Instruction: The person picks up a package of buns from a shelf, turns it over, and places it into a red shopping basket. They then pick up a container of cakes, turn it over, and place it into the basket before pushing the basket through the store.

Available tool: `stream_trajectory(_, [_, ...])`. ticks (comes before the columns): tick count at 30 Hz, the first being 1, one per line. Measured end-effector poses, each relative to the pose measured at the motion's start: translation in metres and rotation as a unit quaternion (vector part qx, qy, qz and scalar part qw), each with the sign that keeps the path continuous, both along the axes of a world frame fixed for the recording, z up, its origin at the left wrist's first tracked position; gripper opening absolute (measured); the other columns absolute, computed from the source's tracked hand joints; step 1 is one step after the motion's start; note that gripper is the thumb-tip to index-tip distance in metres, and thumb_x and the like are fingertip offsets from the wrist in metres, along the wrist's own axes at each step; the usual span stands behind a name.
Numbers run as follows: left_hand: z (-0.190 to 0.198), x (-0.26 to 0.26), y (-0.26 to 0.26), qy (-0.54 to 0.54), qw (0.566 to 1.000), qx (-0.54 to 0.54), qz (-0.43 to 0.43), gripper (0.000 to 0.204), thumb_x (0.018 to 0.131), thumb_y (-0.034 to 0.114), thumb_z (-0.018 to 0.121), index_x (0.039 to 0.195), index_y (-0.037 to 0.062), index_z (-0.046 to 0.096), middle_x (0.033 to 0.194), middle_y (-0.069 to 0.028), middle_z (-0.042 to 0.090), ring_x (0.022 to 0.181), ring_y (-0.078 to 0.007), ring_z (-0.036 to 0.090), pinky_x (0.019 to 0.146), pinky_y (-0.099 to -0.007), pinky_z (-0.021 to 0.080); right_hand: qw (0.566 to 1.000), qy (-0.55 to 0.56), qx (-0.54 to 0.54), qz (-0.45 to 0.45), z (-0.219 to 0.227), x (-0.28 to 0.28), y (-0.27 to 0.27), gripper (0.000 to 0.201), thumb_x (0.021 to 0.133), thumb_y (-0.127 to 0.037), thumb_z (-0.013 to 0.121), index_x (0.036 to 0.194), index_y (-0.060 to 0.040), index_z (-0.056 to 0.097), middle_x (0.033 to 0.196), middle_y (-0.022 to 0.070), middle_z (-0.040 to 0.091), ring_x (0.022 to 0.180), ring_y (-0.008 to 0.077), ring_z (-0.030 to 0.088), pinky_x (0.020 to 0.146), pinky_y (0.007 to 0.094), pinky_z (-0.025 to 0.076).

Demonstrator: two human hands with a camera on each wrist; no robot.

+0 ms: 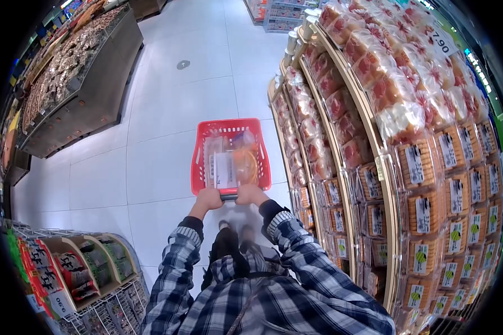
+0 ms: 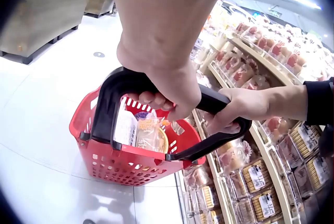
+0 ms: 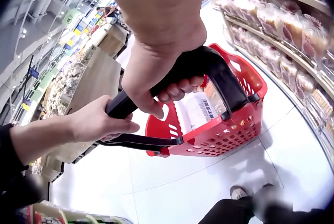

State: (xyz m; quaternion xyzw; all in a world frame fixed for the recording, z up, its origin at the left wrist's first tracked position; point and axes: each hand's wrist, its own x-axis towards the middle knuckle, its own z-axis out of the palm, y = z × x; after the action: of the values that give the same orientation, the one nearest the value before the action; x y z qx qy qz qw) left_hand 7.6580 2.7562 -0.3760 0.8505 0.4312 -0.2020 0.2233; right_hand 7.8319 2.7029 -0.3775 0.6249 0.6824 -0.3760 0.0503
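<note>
Both hands, left [image 1: 208, 198] and right [image 1: 250, 194], curl tight round the black handle [image 2: 209, 99]; the red basket [image 1: 231, 157] hangs just ahead of them, stiff-walled, probably light with its few packets.

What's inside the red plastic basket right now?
The red plastic basket holds clear-wrapped packets: one with a white label, and one of orange-brown baked goods. Anything beneath them is covered, and the label print is unreadable.

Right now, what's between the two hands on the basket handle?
A short bare stretch of black handle separates the left hand from the right hand in the head view, above the red basket.
</note>
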Motion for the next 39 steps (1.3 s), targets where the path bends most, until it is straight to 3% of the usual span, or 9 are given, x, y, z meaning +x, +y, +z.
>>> stream_trajectory(6, [0.017,0.043,0.095,-0.02,0.998,-0.037,-0.051,0.036,0.065,0.039,0.063,0.077,0.0051,0.066,0.081,-0.0174,0.063,0.078,-0.0324,0.061,0.071,-0.0412,0.048,0.998,0.054,0.013,0.006,-0.018,0.049,0.094,0.039,0.059,-0.032,0.063,0.082,0.0005,0.064,0.08,0.0196,0.063,0.076,0.0331,0.061,0.071,0.0405,0.048])
stream_trajectory(9, [0.011,0.06,0.144,-0.058,0.996,-0.013,-0.065,0.029,0.065,0.034,0.059,0.074,0.0076,0.067,0.076,-0.0161,0.063,0.073,-0.0317,0.061,0.067,-0.0413,0.049,0.999,0.028,0.014,0.019,-0.014,0.068,0.148,0.039,0.06,-0.034,0.061,0.079,-0.001,0.067,0.081,0.02,0.063,0.076,0.0312,0.062,0.071,0.0385,0.049])
stream_trajectory(12, [0.007,0.079,0.206,-0.069,0.994,0.02,-0.079,0.026,0.064,0.032,0.058,0.073,0.0086,0.067,0.073,-0.0149,0.063,0.07,-0.0312,0.061,0.064,-0.0411,0.05,0.997,-0.012,0.072,-0.02,-0.004,0.085,0.195,0.036,0.06,-0.034,0.062,0.077,-0.0023,0.067,0.078,0.0192,0.063,0.075,0.0306,0.063,0.07,0.038,0.05])
stream_trajectory(17, [-0.006,0.11,0.296,-0.072,0.995,0.026,-0.065,0.027,0.064,0.032,0.058,0.075,0.0091,0.067,0.071,-0.0139,0.063,0.068,-0.0307,0.061,0.063,-0.0412,0.049,0.993,-0.044,0.079,-0.071,0.004,0.112,0.284,0.035,0.06,-0.034,0.061,0.077,-0.0038,0.067,0.077,0.0173,0.064,0.075,0.0305,0.063,0.07,0.0385,0.05])
stream_trajectory(22, [-0.003,0.139,0.381,-0.08,0.995,0.007,-0.057,0.03,0.065,0.032,0.056,0.072,0.0043,0.066,0.073,-0.0167,0.063,0.071,-0.0324,0.061,0.067,-0.0409,0.049,0.995,-0.047,0.064,-0.062,0.012,0.141,0.365,0.035,0.061,-0.033,0.058,0.077,-0.003,0.067,0.077,0.0177,0.064,0.075,0.0307,0.063,0.07,0.0387,0.05])
stream_trajectory(33, [-0.002,0.223,0.568,-0.08,0.994,0.063,-0.038,0.024,0.064,0.031,0.059,0.072,0.0096,0.067,0.069,-0.0136,0.063,0.066,-0.0306,0.061,0.063,-0.0403,0.049,0.999,0.035,-0.027,-0.032,-0.016,0.227,0.565,0.042,0.06,-0.035,0.061,0.082,0.0008,0.066,0.084,0.0194,0.064,0.08,0.0312,0.062,0.073,0.0382,0.049])
stream_trajectory(36, [0.004,0.251,0.609,-0.079,0.993,0.084,-0.016,0.022,0.065,0.032,0.058,0.071,0.012,0.067,0.067,-0.0124,0.063,0.065,-0.0294,0.061,0.062,-0.0405,0.049,0.993,0.073,-0.058,-0.073,0.005,0.257,0.61,0.045,0.059,-0.037,0.063,0.084,0.0009,0.066,0.086,0.0192,0.064,0.082,0.0309,0.061,0.074,0.0377,0.048])
stream_trajectory(39, [0.006,0.281,0.659,-0.078,0.994,0.075,-0.026,0.023,0.066,0.033,0.057,0.071,0.0127,0.067,0.068,-0.0127,0.063,0.065,-0.0294,0.061,0.062,-0.0406,0.049,0.996,0.063,-0.045,-0.039,-0.002,0.286,0.661,0.043,0.06,-0.036,0.062,0.082,0.0011,0.065,0.084,0.019,0.064,0.079,0.0315,0.062,0.072,0.0385,0.048])
